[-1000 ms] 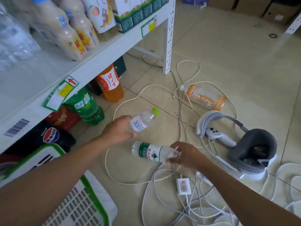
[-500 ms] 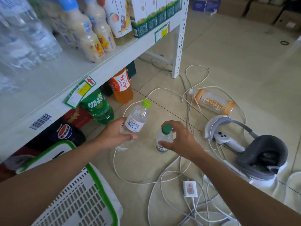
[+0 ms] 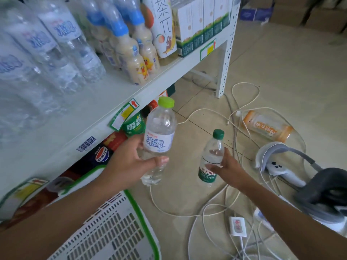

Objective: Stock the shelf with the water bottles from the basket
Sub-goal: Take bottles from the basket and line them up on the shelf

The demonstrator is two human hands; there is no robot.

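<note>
Head: bottle (image 3: 159,136) in fingers (image 3: 161,160) (left).

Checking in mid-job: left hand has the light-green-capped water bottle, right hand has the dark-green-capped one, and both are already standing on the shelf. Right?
Not quite. The head view shows both bottles off the shelf, held in the air over the floor. The left hand grips the light-green-capped bottle and the right hand the dark-green-capped bottle, as you said.

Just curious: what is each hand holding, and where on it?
Left hand: light-green-capped water bottle, gripped low on its body. Right hand: dark-green-capped water bottle, around its middle.
</note>
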